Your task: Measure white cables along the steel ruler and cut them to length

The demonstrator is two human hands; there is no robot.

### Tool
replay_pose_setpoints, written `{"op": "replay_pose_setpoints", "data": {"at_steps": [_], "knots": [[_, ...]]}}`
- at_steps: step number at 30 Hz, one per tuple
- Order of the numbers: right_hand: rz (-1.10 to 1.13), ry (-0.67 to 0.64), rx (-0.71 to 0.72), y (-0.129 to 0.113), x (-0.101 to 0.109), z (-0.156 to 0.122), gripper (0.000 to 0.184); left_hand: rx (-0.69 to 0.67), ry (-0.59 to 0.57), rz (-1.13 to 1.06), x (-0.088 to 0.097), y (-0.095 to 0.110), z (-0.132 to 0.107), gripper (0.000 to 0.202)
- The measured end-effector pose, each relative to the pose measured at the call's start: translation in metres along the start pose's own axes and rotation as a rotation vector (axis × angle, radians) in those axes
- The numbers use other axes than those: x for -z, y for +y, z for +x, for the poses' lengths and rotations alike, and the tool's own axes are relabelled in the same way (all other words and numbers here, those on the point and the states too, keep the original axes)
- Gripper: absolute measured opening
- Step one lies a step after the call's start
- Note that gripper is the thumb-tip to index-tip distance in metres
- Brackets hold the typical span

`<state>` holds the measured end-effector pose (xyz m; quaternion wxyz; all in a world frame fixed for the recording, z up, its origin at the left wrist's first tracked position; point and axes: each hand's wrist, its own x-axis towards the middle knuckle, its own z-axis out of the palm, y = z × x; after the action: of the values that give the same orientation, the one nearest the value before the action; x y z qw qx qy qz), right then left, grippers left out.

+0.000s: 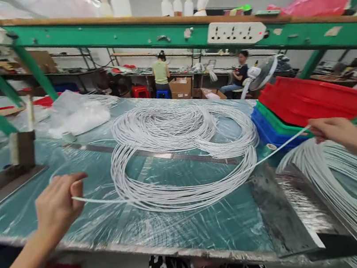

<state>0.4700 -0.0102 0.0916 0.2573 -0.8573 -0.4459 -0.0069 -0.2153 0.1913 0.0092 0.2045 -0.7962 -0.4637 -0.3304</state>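
A white cable (104,201) stretches across the table between my two hands, running over the near side of a loose coil of white cable (188,199). At the left, my left hand (60,204) is closed round the cable. My right hand (330,131), raised at the right, pinches the cable's other stretch just in front of the red bins. Behind the near coil lies a bigger heap of coiled white cable (164,127), with a smaller coil (230,144) overlapping its right side. A steel ruler (164,155) lies beneath the coils.
Stacked red bins (323,96) and blue bins (265,127) stand at the right. Another cable bundle (344,189) hangs near dark metal plates (284,212). A metal stand (23,150) is at the left. A green shelf beam (157,36) spans above. Two people sit farther back.
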Motion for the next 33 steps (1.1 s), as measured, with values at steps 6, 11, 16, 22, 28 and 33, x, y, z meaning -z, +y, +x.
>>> {"op": "replay_pose_setpoints", "data": {"at_steps": [6,11,16,22,28,33], "knots": [[-0.102,-0.243,-0.047,-0.035,-0.05,0.038,0.04,-0.244,-0.1,-0.072,-0.045,0.018,0.039,0.033],[-0.46,-0.398,-0.066,-0.058,-0.088,0.057,0.036,-0.279,-0.195,-0.007,-0.082,0.036,0.049,0.035],[-0.461,-0.431,0.07,-0.086,-0.108,0.044,0.035,-0.297,-0.291,0.042,-0.088,0.03,0.041,0.037],[-0.423,-0.371,0.423,-0.15,-0.133,-0.007,0.026,-0.274,-0.441,0.064,-0.071,0.029,0.038,0.049],[-0.415,-0.392,0.677,-0.179,-0.167,-0.064,0.027,-0.331,-0.484,-0.052,-0.008,0.066,0.024,0.035],[-0.27,-0.519,0.664,-0.163,-0.183,-0.065,0.028,-0.164,-0.342,0.155,0.05,0.061,0.015,0.039]]}}
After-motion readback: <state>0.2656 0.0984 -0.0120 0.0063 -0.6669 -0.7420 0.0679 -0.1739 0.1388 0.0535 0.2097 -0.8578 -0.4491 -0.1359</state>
